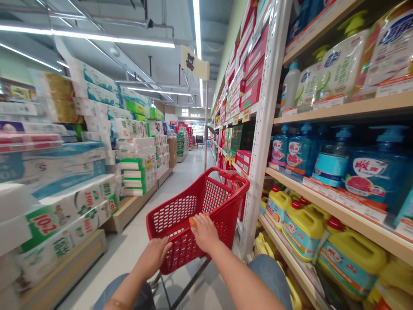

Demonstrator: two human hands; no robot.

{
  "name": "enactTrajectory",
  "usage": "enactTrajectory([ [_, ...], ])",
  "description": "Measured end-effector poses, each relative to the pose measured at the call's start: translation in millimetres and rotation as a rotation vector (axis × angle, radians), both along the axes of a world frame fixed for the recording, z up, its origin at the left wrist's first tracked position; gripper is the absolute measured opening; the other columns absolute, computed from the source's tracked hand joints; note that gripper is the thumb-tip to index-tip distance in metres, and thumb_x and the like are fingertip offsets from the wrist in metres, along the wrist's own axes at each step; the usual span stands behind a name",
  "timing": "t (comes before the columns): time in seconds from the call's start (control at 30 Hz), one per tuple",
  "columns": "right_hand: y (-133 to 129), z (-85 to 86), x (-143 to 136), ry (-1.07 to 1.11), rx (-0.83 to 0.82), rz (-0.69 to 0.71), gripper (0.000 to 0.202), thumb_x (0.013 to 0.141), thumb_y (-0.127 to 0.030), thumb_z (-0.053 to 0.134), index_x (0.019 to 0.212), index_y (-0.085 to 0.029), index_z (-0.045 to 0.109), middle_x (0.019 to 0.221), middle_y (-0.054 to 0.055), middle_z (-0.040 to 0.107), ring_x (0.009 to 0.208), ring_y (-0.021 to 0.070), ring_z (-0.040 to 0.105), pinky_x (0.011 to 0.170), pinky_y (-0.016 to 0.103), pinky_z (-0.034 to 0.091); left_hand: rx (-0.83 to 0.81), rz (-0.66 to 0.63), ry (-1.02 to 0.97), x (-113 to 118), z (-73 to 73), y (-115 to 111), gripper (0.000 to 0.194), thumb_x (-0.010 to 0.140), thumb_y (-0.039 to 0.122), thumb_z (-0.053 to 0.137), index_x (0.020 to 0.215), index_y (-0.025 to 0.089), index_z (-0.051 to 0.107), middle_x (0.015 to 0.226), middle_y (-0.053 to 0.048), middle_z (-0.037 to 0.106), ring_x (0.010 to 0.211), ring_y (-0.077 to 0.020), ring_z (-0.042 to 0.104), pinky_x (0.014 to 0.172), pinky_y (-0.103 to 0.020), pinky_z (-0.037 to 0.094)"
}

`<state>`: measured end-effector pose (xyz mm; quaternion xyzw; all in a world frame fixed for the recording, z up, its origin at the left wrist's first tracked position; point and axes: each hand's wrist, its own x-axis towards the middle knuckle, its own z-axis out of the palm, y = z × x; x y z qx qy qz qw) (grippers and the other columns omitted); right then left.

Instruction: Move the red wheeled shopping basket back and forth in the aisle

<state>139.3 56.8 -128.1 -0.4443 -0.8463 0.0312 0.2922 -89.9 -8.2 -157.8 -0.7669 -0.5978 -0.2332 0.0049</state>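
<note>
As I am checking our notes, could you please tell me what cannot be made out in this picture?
All in the head view:
Orange item: mostly covered by the right hand.
Left hand: its back hides whether it grips the red cart.
Dark cart frame: cut off by the bottom edge.
Pink pack: blurred, and cut off by the left edge.
Goods at the far end: too small to identify.
</note>
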Motion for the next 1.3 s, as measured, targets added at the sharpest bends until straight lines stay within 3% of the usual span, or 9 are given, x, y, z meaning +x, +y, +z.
enactTrajectory([
  [0.17, 7.6, 3.7, 6.7, 0.008, -0.026, -0.162, 0.047, 0.094, -0.033, 0.044, 0.138, -0.016, 0.046, 0.146, 0.010, 0.043, 0.140, 0.0219, 0.029, 0.116, 0.042, 0.021, 0.021, 0.024, -0.002, 9.8, -6.2, 3.8, 0.051, 0.097, 0.046, 0.021, 0.082, 0.021, 0.063, 0.083, -0.005, 0.068, 0.086, -0.0207, 0.058, 0.092, -0.040, 0.038],
  [0.3, -21.2, -8.3, -15.5, 0.004, -0.002, 0.028, 0.050, 0.096, -0.041, 0.042, 0.140, -0.017, 0.043, 0.146, 0.009, 0.043, 0.140, 0.0204, 0.029, 0.115, 0.039, 0.025, 0.006, 0.049, 0.025, 33.1, -3.1, 5.6, 0.047, 0.098, 0.041, 0.021, 0.086, 0.021, 0.063, 0.085, -0.006, 0.068, 0.086, -0.0218, 0.058, 0.089, -0.041, 0.037],
  [0.43, -30.9, -8.7, -12.3, -0.007, 0.021, 0.176, 0.047, 0.097, -0.043, 0.040, 0.138, -0.022, 0.045, 0.142, 0.004, 0.049, 0.138, 0.0169, 0.033, 0.115, 0.038, 0.025, -0.019, -0.114, 0.028, 27.9, 3.3, 1.8, 0.043, 0.098, 0.045, 0.025, 0.088, 0.023, 0.060, 0.089, -0.004, 0.067, 0.086, -0.0196, 0.056, 0.087, -0.038, 0.038],
  [0.57, -11.6, -0.4, 7.5, 0.049, -0.019, 0.018, 0.044, 0.097, -0.038, 0.038, 0.136, -0.020, 0.049, 0.140, 0.006, 0.051, 0.135, 0.0194, 0.038, 0.113, 0.040, 0.028, 0.019, -0.142, 0.045, 15.9, 1.6, 2.6, 0.039, 0.096, 0.048, 0.030, 0.083, 0.023, 0.058, 0.088, -0.001, 0.062, 0.087, -0.0180, 0.053, 0.089, -0.037, 0.036],
  [0.67, -9.2, -2.2, 8.5, 0.061, -0.027, -0.072, 0.045, 0.096, -0.037, 0.041, 0.136, -0.018, 0.049, 0.143, 0.008, 0.048, 0.137, 0.0214, 0.035, 0.113, 0.041, 0.028, 0.053, -0.108, 0.049, 26.4, -5.8, 5.5, 0.040, 0.097, 0.047, 0.029, 0.083, 0.022, 0.057, 0.087, -0.001, 0.060, 0.087, -0.0180, 0.052, 0.090, -0.038, 0.034],
  [0.83, -31.1, -10.4, 2.9, 0.007, 0.025, 0.058, 0.041, 0.094, -0.037, 0.047, 0.130, -0.019, 0.054, 0.135, 0.006, 0.056, 0.134, 0.0192, 0.039, 0.115, 0.038, 0.023, 0.052, -0.120, 0.058, 49.4, -11.3, 6.8, 0.040, 0.096, 0.050, 0.030, 0.087, 0.023, 0.058, 0.088, -0.002, 0.062, 0.086, -0.0189, 0.052, 0.089, -0.038, 0.033],
  [1.07, -14.9, -4.7, 35.4, 0.064, -0.001, -0.080, 0.038, 0.094, -0.031, 0.046, 0.130, -0.019, 0.055, 0.135, 0.006, 0.056, 0.133, 0.0206, 0.041, 0.113, 0.040, 0.029, 0.058, -0.078, 0.051, 21.3, -11.8, 19.4, 0.038, 0.093, 0.055, 0.035, 0.091, 0.025, 0.058, 0.095, -0.001, 0.063, 0.095, -0.0197, 0.054, 0.096, -0.040, 0.030],
  [1.17, -23.1, -14.6, 32.7, 0.081, 0.004, -0.115, 0.038, 0.094, -0.030, 0.045, 0.130, -0.019, 0.055, 0.136, 0.007, 0.055, 0.135, 0.0216, 0.039, 0.114, 0.042, 0.027, 0.046, -0.056, 0.084, 32.7, -15.2, 23.1, 0.041, 0.093, 0.055, 0.035, 0.084, 0.023, 0.058, 0.087, -0.002, 0.064, 0.088, -0.0195, 0.054, 0.090, -0.038, 0.032],
  [1.3, -55.5, -34.7, 20.8, 0.090, 0.003, -0.071, 0.042, 0.095, -0.035, 0.045, 0.134, -0.020, 0.052, 0.139, 0.007, 0.052, 0.135, 0.0217, 0.039, 0.115, 0.043, 0.027, 0.085, 0.002, 0.118, 59.4, -15.4, 19.1, 0.043, 0.093, 0.056, 0.033, 0.087, 0.023, 0.060, 0.088, -0.004, 0.064, 0.088, -0.0212, 0.054, 0.086, -0.038, 0.032],
])
